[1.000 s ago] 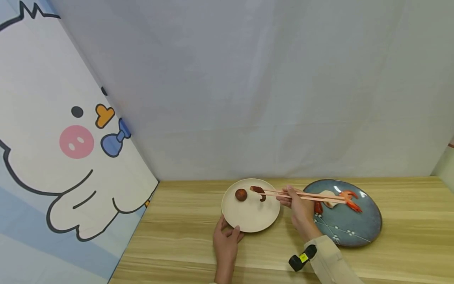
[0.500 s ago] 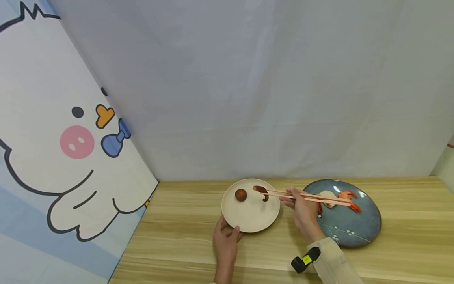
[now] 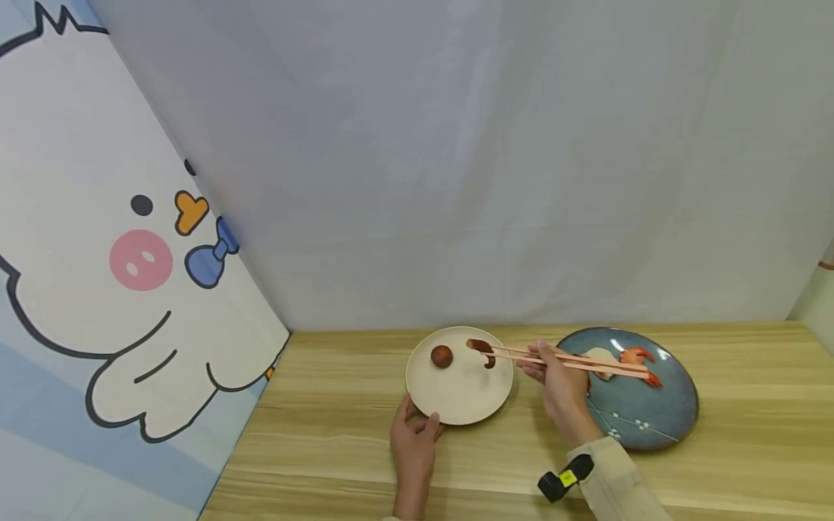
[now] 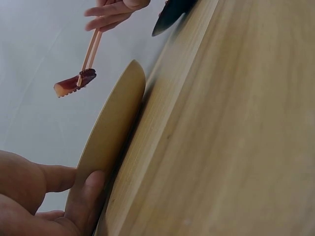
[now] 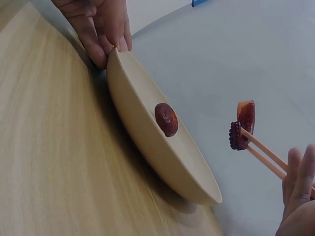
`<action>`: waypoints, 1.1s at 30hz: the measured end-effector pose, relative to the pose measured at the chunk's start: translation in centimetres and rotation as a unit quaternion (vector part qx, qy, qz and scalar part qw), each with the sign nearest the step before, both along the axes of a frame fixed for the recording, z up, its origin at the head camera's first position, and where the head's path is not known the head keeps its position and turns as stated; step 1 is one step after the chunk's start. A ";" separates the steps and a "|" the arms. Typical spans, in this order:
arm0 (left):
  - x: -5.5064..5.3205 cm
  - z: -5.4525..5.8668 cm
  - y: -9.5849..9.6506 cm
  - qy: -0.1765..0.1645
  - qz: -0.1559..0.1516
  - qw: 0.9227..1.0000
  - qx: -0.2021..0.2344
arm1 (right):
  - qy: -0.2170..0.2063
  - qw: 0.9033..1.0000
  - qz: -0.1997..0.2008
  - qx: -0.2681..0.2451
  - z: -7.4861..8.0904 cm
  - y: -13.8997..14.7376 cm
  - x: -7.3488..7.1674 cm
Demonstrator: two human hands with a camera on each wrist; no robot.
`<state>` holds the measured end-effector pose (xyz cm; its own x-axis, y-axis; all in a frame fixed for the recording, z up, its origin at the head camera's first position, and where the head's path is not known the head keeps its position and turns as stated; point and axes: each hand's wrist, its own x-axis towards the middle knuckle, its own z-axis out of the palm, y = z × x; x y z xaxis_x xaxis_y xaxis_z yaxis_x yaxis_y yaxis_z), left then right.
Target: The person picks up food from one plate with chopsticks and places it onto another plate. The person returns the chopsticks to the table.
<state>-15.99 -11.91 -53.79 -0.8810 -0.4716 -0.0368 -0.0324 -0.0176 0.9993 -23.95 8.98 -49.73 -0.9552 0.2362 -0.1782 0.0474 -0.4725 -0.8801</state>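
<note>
My left hand (image 3: 415,443) pinches the near left rim of a round cream plate (image 3: 457,398), which stands on the table. On that plate lies a round, dark brown food piece (image 3: 441,356). My right hand (image 3: 562,387) holds pink chopsticks (image 3: 615,367), pointing left across the plate. Their tips clamp a reddish-brown octopus tentacle piece (image 3: 481,346) with a row of suckers. Both wrist views show the tentacle piece (image 4: 74,84) raised above the plate and not touching it. In the right wrist view, the brown piece (image 5: 166,119) rests inside the plate.
At the right, a blue oval plate (image 3: 651,416) bears a red claw-like piece (image 3: 635,355) and a white piece (image 3: 601,354), partly covered by the chopsticks and hand. Behind the wooden table (image 3: 326,434) hangs a grey cloth (image 3: 521,181). A cartoon-printed cloth (image 3: 65,217) borders the left side.
My right hand has shifted slightly right, carrying the chopsticks and the octopus tentacle piece along. My left hand keeps its hold on the cream plate.
</note>
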 end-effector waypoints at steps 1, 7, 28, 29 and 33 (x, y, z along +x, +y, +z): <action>0.0 0.0 0.0 -0.002 0.000 1.000 0.001 | 0.000 1.000 0.001 -0.001 0.0 0.1 0.0; -0.2 -0.3 0.0 -0.011 0.001 1.000 -0.001 | 0.005 1.000 0.004 -0.011 0.2 0.5 0.2; -0.3 -0.5 0.0 -0.009 -0.004 1.000 -0.001 | -0.004 1.000 -0.004 -0.012 0.4 1.7 0.4; -0.3 -0.4 0.0 -0.008 -0.005 1.000 0.000 | -0.004 1.000 -0.004 -0.016 0.4 1.7 0.4; -0.2 -0.3 0.0 -0.007 -0.005 1.000 0.001 | -0.002 0.999 -0.006 -0.033 0.5 2.0 0.4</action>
<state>-16.17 -11.89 -54.13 -0.8855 -0.4619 -0.0510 -0.0474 -0.0195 0.9987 -23.60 10.97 -49.20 -0.9517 0.2350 -0.1975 0.0446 -0.5307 -0.8464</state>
